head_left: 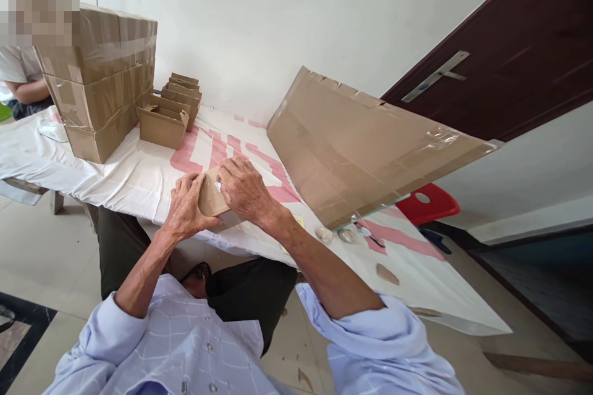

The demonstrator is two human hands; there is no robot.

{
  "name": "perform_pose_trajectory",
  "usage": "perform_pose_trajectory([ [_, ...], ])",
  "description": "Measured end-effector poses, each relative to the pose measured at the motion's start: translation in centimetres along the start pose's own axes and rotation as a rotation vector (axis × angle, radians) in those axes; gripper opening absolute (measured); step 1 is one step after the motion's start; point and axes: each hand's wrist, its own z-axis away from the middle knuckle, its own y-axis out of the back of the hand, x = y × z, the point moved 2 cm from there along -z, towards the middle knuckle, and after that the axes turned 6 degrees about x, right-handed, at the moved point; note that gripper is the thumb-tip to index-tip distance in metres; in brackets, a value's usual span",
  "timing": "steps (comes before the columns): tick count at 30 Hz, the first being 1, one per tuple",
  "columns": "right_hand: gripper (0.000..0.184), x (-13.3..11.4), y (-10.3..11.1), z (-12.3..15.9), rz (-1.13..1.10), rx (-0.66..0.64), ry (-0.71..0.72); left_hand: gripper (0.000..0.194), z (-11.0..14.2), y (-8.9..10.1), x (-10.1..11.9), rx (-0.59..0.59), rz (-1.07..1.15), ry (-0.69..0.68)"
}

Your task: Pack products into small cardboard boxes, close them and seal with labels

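Note:
A small cardboard box (209, 199) sits at the near edge of the cloth-covered table, in front of my body. My left hand (186, 207) grips its left side, thumb along the near side and fingers at the far edge. Over the top of the box, my right hand (243, 191) has its fingers curled and closed. At those fingertips shows a small white piece with a bluish edge (218, 186), lying against the box top; its kind is unclear. The right end of the box is partly hidden under my right hand.
Taped cartons (104, 74) are stacked at the left, beside several open small boxes (164, 126). A large cardboard sheet (352, 142) leans at the right. Near it lie two tape rolls (346, 235). A red chair (428, 203) stands behind; another person's arm (30, 91) shows far left.

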Motion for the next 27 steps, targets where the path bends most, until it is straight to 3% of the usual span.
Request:
perform_pose_trajectory([
  [12,0.027,0.25,-0.12,0.87,-0.028,0.114,-0.001,0.111,0.02,-0.06,0.28,0.015,-0.024,-0.006],
  [27,0.024,-0.11,0.22,0.64,0.03,0.075,0.019,0.11,-0.11,0.03,0.31,0.024,-0.042,-0.015],
])
